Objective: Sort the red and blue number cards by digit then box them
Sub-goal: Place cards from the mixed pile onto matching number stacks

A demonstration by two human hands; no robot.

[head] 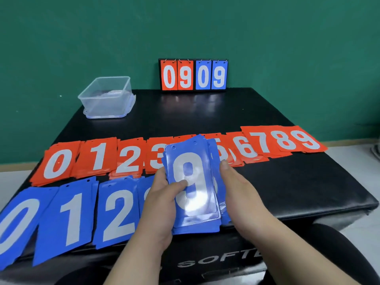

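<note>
A stack of blue number cards (193, 182), a 9 on top, is held above the black table. My left hand (162, 200) grips the stack from the left, thumb across the top card. My right hand (236, 186) touches the stack's right edge with straight fingers. Red card piles (59, 163) run in a row from 0 at the left to 9 at the right; the 4 and 5 piles are hidden behind the stack. Blue piles (76, 219) showing 0, 1 and 2 lie along the near left, and a further pile is partly covered by my left hand.
A clear plastic box (107, 97) stands at the table's back left corner. A flip scoreboard (193, 75) reading 09 in red and 09 in blue stands at the back edge against the green wall. The table (287, 182) is black and padded.
</note>
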